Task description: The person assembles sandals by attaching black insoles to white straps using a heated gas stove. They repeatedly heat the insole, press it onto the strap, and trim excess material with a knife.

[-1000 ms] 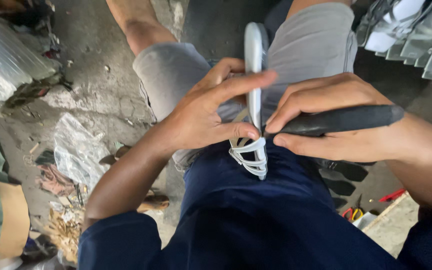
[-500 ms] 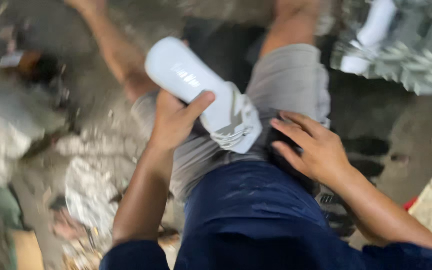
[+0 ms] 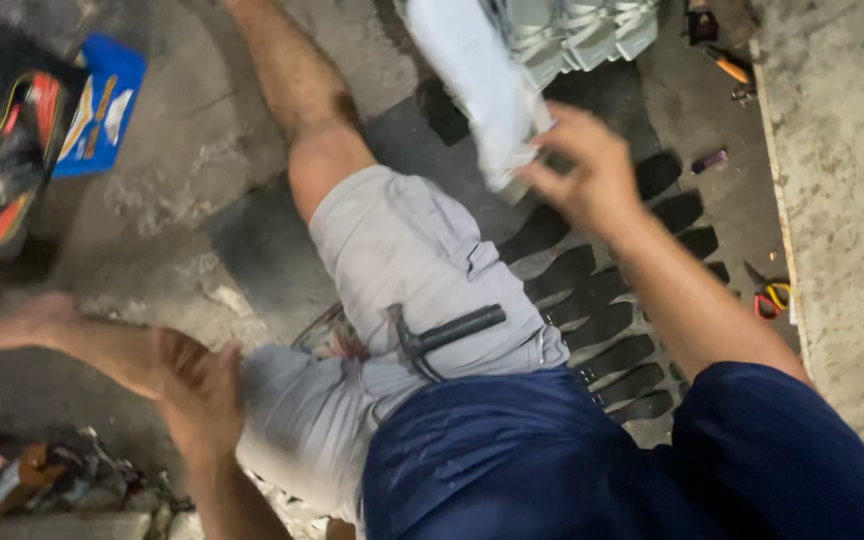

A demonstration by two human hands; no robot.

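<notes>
White shoe upper is now hanging pinched in the right hand, swung away toward the stacked pile. Left hand is resting open and empty on the knee, the hammer lying loose across the lap.

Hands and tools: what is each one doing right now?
right hand: raised, gripping the white shoe sole.
white shoe sole: held up in the air, blurred.
left hand: resting on the knee, holding nothing.
hammer: lying loose on the lap, untouched.
black sole pieces: lying flat in a row on the floor.
pliers: lying on the floor by the stone ledge.
</notes>
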